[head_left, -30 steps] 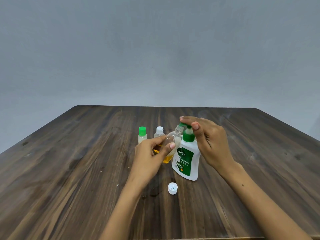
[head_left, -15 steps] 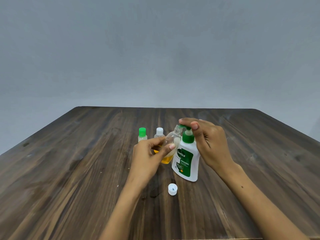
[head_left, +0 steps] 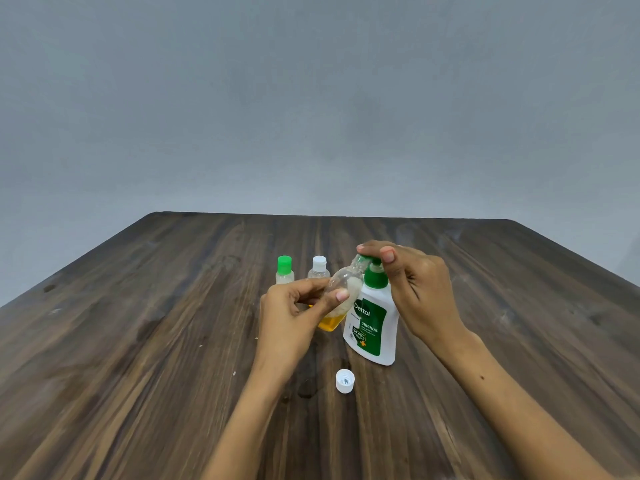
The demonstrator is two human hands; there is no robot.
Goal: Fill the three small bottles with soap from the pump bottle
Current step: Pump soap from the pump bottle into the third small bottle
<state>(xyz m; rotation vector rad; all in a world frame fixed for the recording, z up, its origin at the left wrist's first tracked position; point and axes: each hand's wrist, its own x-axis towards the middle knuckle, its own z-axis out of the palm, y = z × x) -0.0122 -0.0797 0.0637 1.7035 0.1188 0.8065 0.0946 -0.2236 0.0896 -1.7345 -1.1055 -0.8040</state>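
A white pump bottle (head_left: 372,323) with a green label and green pump stands mid-table, leaning a little. My right hand (head_left: 415,289) rests on top of its pump head, fingers curled over it. My left hand (head_left: 294,313) holds a small clear bottle (head_left: 341,296) tilted, its open neck up against the pump spout and orange soap pooled at its low end. Its white cap (head_left: 345,380) lies on the table in front. Two more small bottles stand behind my left hand, one with a green cap (head_left: 284,270), one with a white cap (head_left: 318,268).
The dark wooden table (head_left: 138,341) spreads wide to left and right, with its far edge against a plain grey wall (head_left: 311,98). A small wet-looking smear (head_left: 306,386) marks the wood to the left of the loose cap.
Hardly anything has moved. My right hand's fingers have shifted slightly on the pump head, and the small bottle stays at the spout.
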